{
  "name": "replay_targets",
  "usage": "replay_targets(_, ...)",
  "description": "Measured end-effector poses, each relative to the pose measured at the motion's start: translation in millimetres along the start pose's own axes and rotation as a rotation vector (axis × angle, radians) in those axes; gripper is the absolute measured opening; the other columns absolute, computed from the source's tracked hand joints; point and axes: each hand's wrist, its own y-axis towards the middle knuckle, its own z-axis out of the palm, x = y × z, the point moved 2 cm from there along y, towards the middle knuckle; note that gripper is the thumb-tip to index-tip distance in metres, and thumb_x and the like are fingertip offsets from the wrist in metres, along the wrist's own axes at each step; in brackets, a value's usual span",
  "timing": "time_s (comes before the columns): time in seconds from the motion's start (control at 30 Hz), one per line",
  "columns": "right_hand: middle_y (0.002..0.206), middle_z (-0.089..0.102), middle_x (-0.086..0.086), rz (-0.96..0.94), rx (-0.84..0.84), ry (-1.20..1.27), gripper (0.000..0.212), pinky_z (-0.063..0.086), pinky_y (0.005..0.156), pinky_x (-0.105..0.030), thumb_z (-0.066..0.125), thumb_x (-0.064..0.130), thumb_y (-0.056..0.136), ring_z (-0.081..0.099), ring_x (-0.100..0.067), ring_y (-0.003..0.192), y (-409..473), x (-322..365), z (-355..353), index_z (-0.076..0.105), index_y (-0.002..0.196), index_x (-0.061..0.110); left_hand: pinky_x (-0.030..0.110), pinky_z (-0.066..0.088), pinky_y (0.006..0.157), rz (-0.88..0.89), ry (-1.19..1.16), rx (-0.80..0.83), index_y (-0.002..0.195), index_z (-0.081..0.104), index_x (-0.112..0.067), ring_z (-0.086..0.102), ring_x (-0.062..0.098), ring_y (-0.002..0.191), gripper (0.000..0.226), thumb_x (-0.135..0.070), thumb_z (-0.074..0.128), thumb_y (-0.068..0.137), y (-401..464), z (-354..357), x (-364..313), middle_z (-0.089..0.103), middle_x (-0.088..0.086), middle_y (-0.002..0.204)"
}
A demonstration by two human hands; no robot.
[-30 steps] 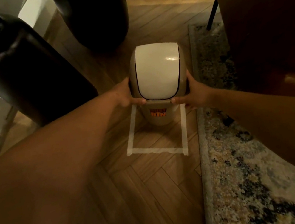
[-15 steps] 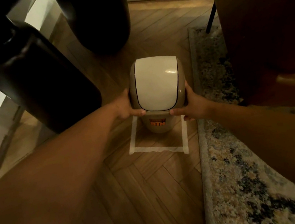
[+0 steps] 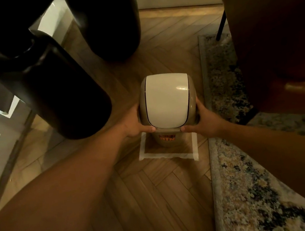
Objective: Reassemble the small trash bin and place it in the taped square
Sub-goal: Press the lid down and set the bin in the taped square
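The small beige trash bin (image 3: pixel 167 100), with its white swing lid in place and an orange label on its front, stands upright inside the square of white tape (image 3: pixel 168 155) on the wooden floor. My left hand (image 3: pixel 133 123) grips the bin's left side just under the lid. My right hand (image 3: pixel 206 121) grips its right side, the thumb lying along the front rim. The back of the taped square is hidden behind the bin.
Two tall dark rounded objects (image 3: pixel 55 87) (image 3: pixel 106 19) stand left of and behind the bin. A patterned rug (image 3: pixel 250 189) borders the tape on the right. A brown armchair (image 3: pixel 278 28) with a thin black leg stands at the right rear.
The bin has come down and nearer, covering more of the taped square, with both hands holding it the same way. The camera has tilted, so the scene sits lower in the frame.
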Motion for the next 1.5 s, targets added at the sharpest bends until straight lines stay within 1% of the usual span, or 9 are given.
replay_targets(0.17, 0.166, 0.023, 0.001, -0.087, -0.142, -0.246, 0.127, 0.031, 0.113, -0.034, 0.088, 0.048, 0.070, 0.028, -0.017, 0.148, -14.1, -4.2, -2.1, 0.001, 0.162, 0.033, 0.043, 0.042, 0.109, 0.105, 0.047, -0.124, 0.150, 0.028, -0.028, 0.041, 0.021, 0.138, 0.110, -0.037, 0.091, 0.061, -9.9, 2.2, 3.6, 0.041, 0.003, 0.151)
replay_targets(0.3, 0.163, 0.032, 0.005, -0.152, -0.184, -0.246, 0.115, 0.038, 0.114, -0.033, 0.088, 0.040, 0.074, 0.035, -0.008, 0.144, -15.9, -2.7, -3.5, 0.013, 0.161, 0.031, 0.027, 0.040, 0.099, 0.133, 0.076, -0.201, 0.149, 0.030, -0.031, 0.046, 0.015, 0.127, 0.098, -0.033, 0.087, 0.069, -16.5, 12.6, 14.6, 0.042, 0.002, 0.147)
replay_targets(0.47, 0.171, 0.012, -0.002, -0.073, -0.080, -0.320, 0.105, 0.016, 0.124, -0.033, 0.079, 0.037, 0.085, 0.011, -0.019, 0.157, -9.3, -4.4, -3.3, 0.011, 0.164, 0.024, 0.038, 0.048, 0.101, 0.071, 0.111, -0.238, 0.147, 0.039, -0.024, 0.054, 0.020, 0.121, 0.081, -0.038, 0.080, 0.078, -19.7, 22.1, 23.7, 0.047, 0.003, 0.140)
replay_targets(0.7, 0.171, 0.008, 0.000, -0.027, -0.046, -0.305, 0.105, 0.016, 0.122, -0.032, 0.080, 0.033, 0.085, 0.009, -0.020, 0.157, -3.1, -3.5, -7.6, 0.009, 0.163, 0.026, 0.042, 0.049, 0.102, 0.056, 0.172, -0.242, 0.147, 0.042, -0.019, 0.056, 0.022, 0.121, 0.081, -0.040, 0.079, 0.078, -17.7, 18.3, 17.8, 0.052, 0.005, 0.139)
replay_targets(0.93, 0.171, 0.009, -0.001, -0.015, -0.042, -0.274, 0.106, 0.029, 0.123, -0.045, 0.081, 0.034, 0.084, 0.020, -0.022, 0.155, -1.7, -5.1, -8.2, 0.011, 0.163, 0.029, 0.044, 0.048, 0.104, 0.031, 0.122, -0.238, 0.149, 0.037, -0.021, 0.054, 0.022, 0.126, 0.086, -0.038, 0.081, 0.077, -16.9, 17.6, 18.1, 0.052, 0.005, 0.142)
replay_targets(1.17, 0.171, 0.011, -0.004, -0.051, -0.151, -0.254, 0.117, 0.017, 0.126, -0.041, 0.086, 0.041, 0.075, 0.007, -0.018, 0.157, 1.0, -6.0, -11.7, 0.010, 0.162, 0.020, 0.026, 0.036, 0.096, 0.111, 0.181, -0.267, 0.149, 0.030, -0.028, 0.043, 0.013, 0.129, 0.088, -0.043, 0.077, 0.077, -18.2, 15.7, 22.2, 0.040, 0.002, 0.149)
replay_targets(1.27, 0.168, 0.022, 0.006, -0.133, -0.161, -0.195, 0.124, 0.029, 0.122, -0.038, 0.090, 0.041, 0.070, 0.021, -0.011, 0.154, -0.9, -2.9, -10.5, 0.006, 0.162, 0.030, 0.031, 0.026, 0.105, 0.128, 0.163, -0.280, 0.153, 0.010, -0.039, 0.024, 0.002, 0.129, 0.104, -0.041, 0.080, 0.075, -17.9, 11.6, 21.8, 0.025, -0.004, 0.159)
replay_targets(1.37, 0.150, 0.037, 0.026, -0.159, -0.128, -0.186, 0.127, 0.037, 0.106, -0.021, 0.088, 0.034, 0.075, 0.034, 0.014, 0.132, -6.8, -3.7, -4.2, -0.006, 0.159, 0.044, 0.031, 0.027, 0.107, 0.150, 0.158, -0.244, 0.152, 0.011, -0.044, 0.028, 0.002, 0.131, 0.103, -0.038, 0.081, 0.076, -17.2, 13.3, 19.2, 0.032, -0.005, 0.157)
replay_targets(1.5, 0.151, 0.050, 0.012, -0.155, -0.125, -0.220, 0.125, 0.043, 0.101, -0.027, 0.085, 0.029, 0.080, 0.051, -0.007, 0.130, -5.8, -2.9, -0.8, -0.012, 0.159, 0.043, 0.026, 0.026, 0.104, 0.163, 0.145, -0.241, 0.150, 0.018, -0.041, 0.037, 0.013, 0.138, 0.100, -0.035, 0.083, 0.074, -15.1, 12.5, 18.4, 0.038, -0.005, 0.153)
